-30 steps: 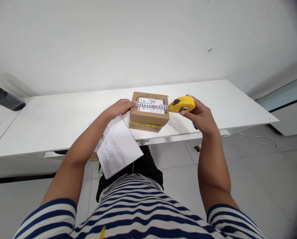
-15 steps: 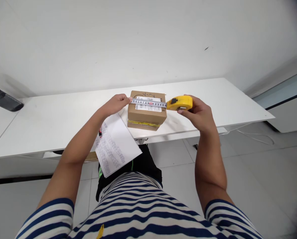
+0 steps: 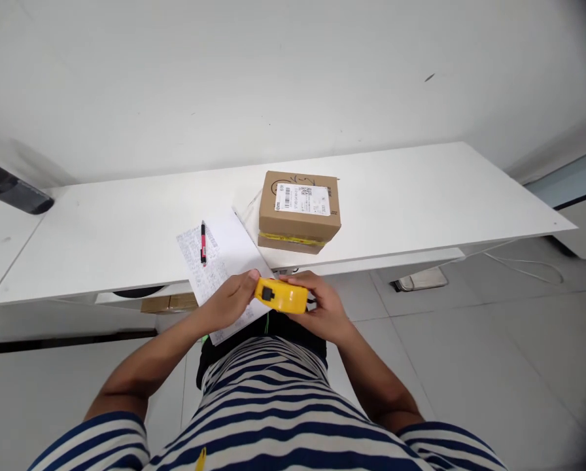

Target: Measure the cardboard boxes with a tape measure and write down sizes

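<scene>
A yellow tape measure (image 3: 281, 296) is held close to my body, below the table's front edge, with its blade drawn in. My right hand (image 3: 322, 307) grips its right end. My left hand (image 3: 231, 299) pinches its left end. A brown cardboard box (image 3: 299, 210) with a white printed label and a band of yellow tape stands on the white table (image 3: 396, 196), apart from both hands. A printed sheet of paper (image 3: 219, 261) lies left of the box and hangs over the table edge. A red and black pen (image 3: 203, 242) rests on the sheet.
A dark flat object (image 3: 8, 188) sits at the far left, by the white wall behind the table. A white cable (image 3: 523, 263) lies on the tiled floor at the right. A small cardboard piece (image 3: 168, 303) shows under the table.
Both hands have left the box and come down toward my body. The tape that was stretched across the box top is now drawn back into its case.
</scene>
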Demonstrator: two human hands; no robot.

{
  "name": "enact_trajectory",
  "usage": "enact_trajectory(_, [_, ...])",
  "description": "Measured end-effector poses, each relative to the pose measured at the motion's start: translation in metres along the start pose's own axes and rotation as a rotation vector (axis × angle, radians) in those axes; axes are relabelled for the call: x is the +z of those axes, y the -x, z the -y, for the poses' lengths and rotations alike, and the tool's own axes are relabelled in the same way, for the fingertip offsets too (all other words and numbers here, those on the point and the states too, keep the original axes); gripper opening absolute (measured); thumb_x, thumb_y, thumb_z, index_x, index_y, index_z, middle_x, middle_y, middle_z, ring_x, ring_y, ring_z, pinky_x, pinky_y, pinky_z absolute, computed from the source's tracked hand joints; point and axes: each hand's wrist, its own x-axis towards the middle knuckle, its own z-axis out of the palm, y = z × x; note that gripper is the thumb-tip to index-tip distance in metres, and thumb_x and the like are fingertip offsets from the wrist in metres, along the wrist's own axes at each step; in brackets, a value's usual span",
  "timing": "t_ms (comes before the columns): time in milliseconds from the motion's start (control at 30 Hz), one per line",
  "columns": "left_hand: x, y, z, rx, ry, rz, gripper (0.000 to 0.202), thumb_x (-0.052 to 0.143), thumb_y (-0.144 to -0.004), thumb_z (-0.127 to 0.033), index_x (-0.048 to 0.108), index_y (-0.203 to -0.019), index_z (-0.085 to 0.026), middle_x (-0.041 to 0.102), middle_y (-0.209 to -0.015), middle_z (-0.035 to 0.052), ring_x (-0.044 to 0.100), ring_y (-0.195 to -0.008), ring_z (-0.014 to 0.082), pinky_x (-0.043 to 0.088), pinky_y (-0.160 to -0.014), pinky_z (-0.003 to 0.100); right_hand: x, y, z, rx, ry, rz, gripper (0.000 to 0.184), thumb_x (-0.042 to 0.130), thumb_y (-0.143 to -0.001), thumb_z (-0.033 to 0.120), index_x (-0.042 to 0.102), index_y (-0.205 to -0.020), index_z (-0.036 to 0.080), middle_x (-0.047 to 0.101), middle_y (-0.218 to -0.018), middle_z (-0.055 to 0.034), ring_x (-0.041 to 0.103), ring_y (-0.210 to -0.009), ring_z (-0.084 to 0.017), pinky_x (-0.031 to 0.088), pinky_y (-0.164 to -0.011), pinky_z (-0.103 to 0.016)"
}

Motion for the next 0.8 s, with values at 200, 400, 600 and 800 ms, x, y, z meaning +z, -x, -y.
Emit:
enact_trajectory(200, [-0.017, 0.035, 0.034, -0.218, 0.434, -0.216, 0.074, 0.076, -0.065, -0.086, 0.075, -0.108, -0.026, 0.074, -0.107, 0.0091, 0.069, -0.090, 0.0221, 0.057, -0.073, 0.031, 0.061, -0.015, -0.020, -0.051, 0.115, 0.269, 0.039, 0.069, -0.092, 0.032, 0.065, -0.130, 0.034, 0.077, -0.132, -0.0101, 0.077, -0.115, -0.030, 0.067, -0.088, -0.050])
enact_trajectory(400, [-0.015, 0.060, 0.057, -0.208, 0.843, -0.517, 0.060, 0.097, -0.057, -0.055, 0.071, -0.100, -0.023, 0.074, -0.093, 0.0028, 0.071, -0.079, 0.0148, 0.058, -0.066, 0.023, 0.058, -0.071, -0.023, -0.050, -0.006, 0.832, 0.069, 0.083, -0.082, 0.053, 0.062, -0.146, 0.037, 0.066, -0.150, -0.0097, 0.064, -0.137, -0.033, 0.055, -0.113, -0.057])
enact_trajectory(600, [-0.074, 0.013, 0.063, 0.021, 0.994, -0.750, 0.032, 0.071, -0.084, -0.048, 0.066, -0.098, -0.020, 0.070, -0.094, 0.0034, 0.071, -0.082, 0.0148, 0.062, -0.063, 0.025, 0.009, -0.110, -0.090, 0.468, -0.163, 0.232, 0.083, 0.065, -0.091, 0.070, 0.037, -0.162, 0.037, 0.049, -0.166, -0.0146, 0.064, -0.138, -0.027, 0.055, -0.112, -0.054])
enact_trajectory(800, [-0.145, -0.082, 0.087, 0.174, 0.869, -0.948, 0.039, 0.080, -0.080, -0.044, 0.049, -0.095, -0.026, 0.059, -0.087, -0.0041, 0.066, -0.075, 0.0116, 0.061, -0.070, 0.026, -0.026, -0.084, -0.120, 0.481, 0.052, -0.185, 0.084, 0.073, -0.085, 0.067, 0.046, -0.156, 0.031, 0.056, -0.157, -0.0181, 0.071, -0.119, -0.024, 0.060, -0.103, -0.050])
